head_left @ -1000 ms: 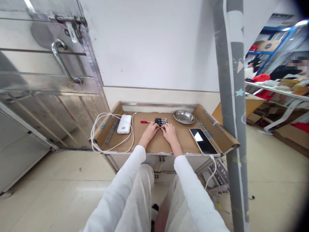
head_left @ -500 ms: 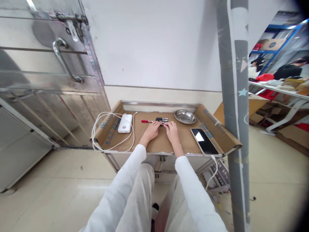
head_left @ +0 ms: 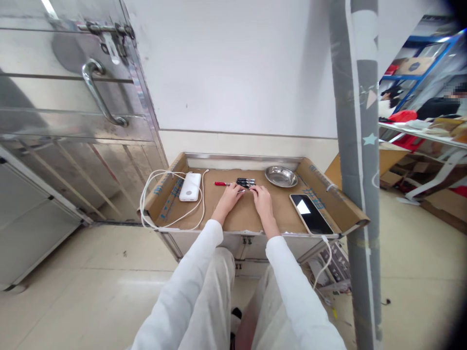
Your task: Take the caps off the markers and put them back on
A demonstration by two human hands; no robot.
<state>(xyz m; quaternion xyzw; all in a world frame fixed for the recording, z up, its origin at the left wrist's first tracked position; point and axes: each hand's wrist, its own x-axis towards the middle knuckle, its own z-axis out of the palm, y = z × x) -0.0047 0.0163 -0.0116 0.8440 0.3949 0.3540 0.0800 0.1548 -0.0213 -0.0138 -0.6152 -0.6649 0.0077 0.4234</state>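
From the head view, I see the left hand [head_left: 229,198] and right hand [head_left: 262,200] near each other over the cardboard [head_left: 282,209] on the cabinet top, fingers bent and drawn in narrow. Something small and pale shows at the left fingertips; I can't tell whether either hand grips anything. Black pens [head_left: 245,181] lie side by side just beyond the fingers, a red pen [head_left: 221,183] to their left, a metal bowl [head_left: 281,177] to their right.
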